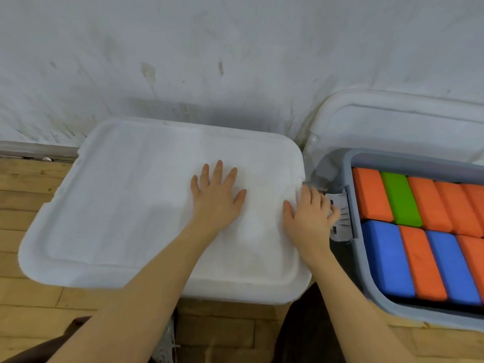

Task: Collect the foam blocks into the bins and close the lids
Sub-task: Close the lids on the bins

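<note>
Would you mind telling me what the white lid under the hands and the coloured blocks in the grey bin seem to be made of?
White lid: likely matte moulded plastic, with a raised rim. Coloured blocks: apparently foam, matte with a grainy surface.

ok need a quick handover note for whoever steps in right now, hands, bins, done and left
Left hand: flat, pressing on the white lid of the left bin.
Right hand: at that lid's right edge, fingers curled over the edge at the latch.
Right bin: full of foam blocks, its lid open against the wall.
Done: blocks collected, left lid down.
Left: finish latching the left lid, then close the right one.
</note>
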The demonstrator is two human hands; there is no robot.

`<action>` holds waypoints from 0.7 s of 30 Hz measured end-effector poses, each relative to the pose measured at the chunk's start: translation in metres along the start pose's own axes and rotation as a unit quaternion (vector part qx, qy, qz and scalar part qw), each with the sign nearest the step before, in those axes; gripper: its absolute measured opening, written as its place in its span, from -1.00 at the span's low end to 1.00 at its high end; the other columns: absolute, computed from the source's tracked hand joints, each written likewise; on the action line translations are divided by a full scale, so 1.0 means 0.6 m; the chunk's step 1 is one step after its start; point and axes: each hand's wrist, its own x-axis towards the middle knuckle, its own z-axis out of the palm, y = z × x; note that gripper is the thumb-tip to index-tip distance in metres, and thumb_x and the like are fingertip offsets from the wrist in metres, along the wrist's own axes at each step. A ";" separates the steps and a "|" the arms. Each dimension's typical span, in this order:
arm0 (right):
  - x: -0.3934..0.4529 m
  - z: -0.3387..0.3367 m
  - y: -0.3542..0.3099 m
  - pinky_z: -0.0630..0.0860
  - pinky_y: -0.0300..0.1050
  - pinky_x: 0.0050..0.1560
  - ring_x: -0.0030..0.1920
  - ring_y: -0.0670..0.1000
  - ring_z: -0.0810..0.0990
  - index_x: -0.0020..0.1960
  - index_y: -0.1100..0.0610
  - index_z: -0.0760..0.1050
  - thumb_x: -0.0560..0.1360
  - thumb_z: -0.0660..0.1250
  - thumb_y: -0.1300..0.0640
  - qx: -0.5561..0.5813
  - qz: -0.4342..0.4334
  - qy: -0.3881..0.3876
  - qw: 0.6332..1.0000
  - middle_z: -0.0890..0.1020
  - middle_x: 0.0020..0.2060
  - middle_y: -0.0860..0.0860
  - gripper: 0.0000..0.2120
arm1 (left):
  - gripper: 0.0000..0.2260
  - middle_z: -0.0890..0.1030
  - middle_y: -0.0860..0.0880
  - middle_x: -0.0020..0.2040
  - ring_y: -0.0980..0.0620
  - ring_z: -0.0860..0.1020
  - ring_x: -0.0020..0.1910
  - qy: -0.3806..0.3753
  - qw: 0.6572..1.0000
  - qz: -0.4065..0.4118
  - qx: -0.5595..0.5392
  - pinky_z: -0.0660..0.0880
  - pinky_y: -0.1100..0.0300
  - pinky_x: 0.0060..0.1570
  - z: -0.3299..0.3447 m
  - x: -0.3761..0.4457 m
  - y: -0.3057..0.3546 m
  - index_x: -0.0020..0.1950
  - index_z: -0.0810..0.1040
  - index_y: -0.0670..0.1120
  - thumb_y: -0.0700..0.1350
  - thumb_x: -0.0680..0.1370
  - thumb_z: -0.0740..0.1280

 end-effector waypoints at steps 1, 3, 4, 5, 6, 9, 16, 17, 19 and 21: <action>-0.005 0.000 0.009 0.08 0.17 0.35 0.28 0.15 0.38 0.34 0.17 0.37 0.54 0.09 -0.11 -0.001 -0.004 0.016 1.000 0.49 0.24 0.12 -0.50 | -0.47 -0.10 -0.02 0.56 -0.16 -0.16 0.51 -0.011 1.000 0.015 -0.007 -0.16 -0.16 0.41 0.002 -0.012 0.013 0.53 0.02 0.11 0.20 0.60 0.02; -0.008 -0.001 0.020 0.05 0.14 0.35 0.21 0.11 0.43 0.31 0.17 0.42 0.55 0.12 -0.07 0.014 -0.010 0.008 1.000 0.56 0.13 0.07 -0.55 | -0.47 -0.12 0.00 0.56 -0.14 -0.16 0.51 -0.035 0.998 0.044 -0.018 -0.16 -0.18 0.41 0.012 -0.035 0.034 0.53 0.00 0.15 0.22 0.59 0.03; -0.008 -0.001 0.021 0.02 0.12 0.37 0.21 0.09 0.43 0.32 0.16 0.41 0.56 0.14 -0.05 0.028 -0.009 -0.005 1.000 0.56 0.13 0.06 -0.57 | -0.47 -0.13 0.01 0.56 -0.14 -0.16 0.51 -0.043 0.997 0.057 -0.016 -0.15 -0.20 0.41 0.020 -0.045 0.042 0.52 -0.01 0.17 0.23 0.58 0.03; -0.008 0.000 0.020 0.01 0.09 0.37 0.21 0.07 0.43 0.34 0.16 0.40 0.56 0.14 -0.03 0.042 -0.008 -0.010 0.999 0.56 0.14 0.06 -0.58 | -0.47 -0.15 0.02 0.55 -0.14 -0.16 0.51 -0.048 0.996 0.068 -0.008 -0.15 -0.22 0.40 0.026 -0.054 0.048 0.52 -0.03 0.19 0.24 0.58 0.01; -0.008 -0.001 0.017 0.02 0.07 0.35 0.21 0.06 0.43 0.35 0.16 0.39 0.57 0.14 -0.01 0.052 -0.007 -0.007 0.999 0.55 0.15 0.06 -0.58 | -0.47 -0.17 0.02 0.55 -0.14 -0.17 0.51 -0.050 0.996 0.073 0.004 -0.16 -0.25 0.39 0.033 -0.061 0.053 0.52 -0.07 0.20 0.25 0.58 -0.02; -0.013 -0.005 0.015 0.10 0.00 0.27 0.24 0.06 0.41 0.41 0.12 0.33 0.58 0.14 -0.02 0.089 0.000 -0.004 0.996 0.51 0.24 0.04 -0.56 | -0.47 -0.20 0.00 0.55 -0.16 -0.18 0.51 -0.046 0.996 0.060 0.039 -0.16 -0.33 0.34 0.045 -0.068 0.062 0.52 -0.14 0.20 0.26 0.58 -0.08; -0.014 0.004 0.050 0.33 0.13 0.29 0.32 0.10 0.35 0.46 0.02 0.19 0.44 0.25 -0.30 0.278 0.105 -0.091 0.950 0.40 0.33 0.04 -0.29 | -0.45 -0.18 -0.02 0.55 -0.17 -0.17 0.51 -0.025 0.996 0.052 0.061 -0.15 -0.37 0.32 0.063 -0.067 0.066 0.52 -0.15 0.20 0.29 0.56 -0.15; -0.013 0.007 0.051 0.36 0.18 0.27 0.30 0.12 0.40 0.45 0.04 0.19 0.43 0.21 -0.36 0.263 0.114 -0.115 0.951 0.43 0.30 0.05 -0.26 | -0.46 -0.18 -0.02 0.55 -0.17 -0.17 0.51 -0.028 0.996 0.051 0.063 -0.15 -0.37 0.32 0.062 -0.065 0.067 0.52 -0.15 0.20 0.28 0.56 -0.13; -0.012 0.002 0.046 0.41 0.21 0.21 0.17 0.11 0.50 0.35 0.05 0.27 0.39 0.15 -0.43 0.259 0.124 -0.149 0.946 0.52 0.14 0.02 -0.28 | -0.46 -0.17 -0.02 0.55 -0.17 -0.16 0.51 -0.029 0.996 0.051 0.068 -0.14 -0.36 0.32 0.061 -0.065 0.067 0.52 -0.15 0.20 0.29 0.56 -0.14; -0.017 -0.002 0.045 0.36 0.19 0.26 0.13 0.07 0.49 0.31 0.04 0.31 0.37 0.18 -0.42 0.266 0.122 -0.105 0.950 0.52 0.12 0.01 -0.30 | -0.44 -0.17 -0.01 0.55 -0.16 -0.16 0.51 -0.026 0.996 0.051 0.071 -0.14 -0.36 0.33 0.065 -0.065 0.065 0.51 -0.17 0.21 0.31 0.53 -0.22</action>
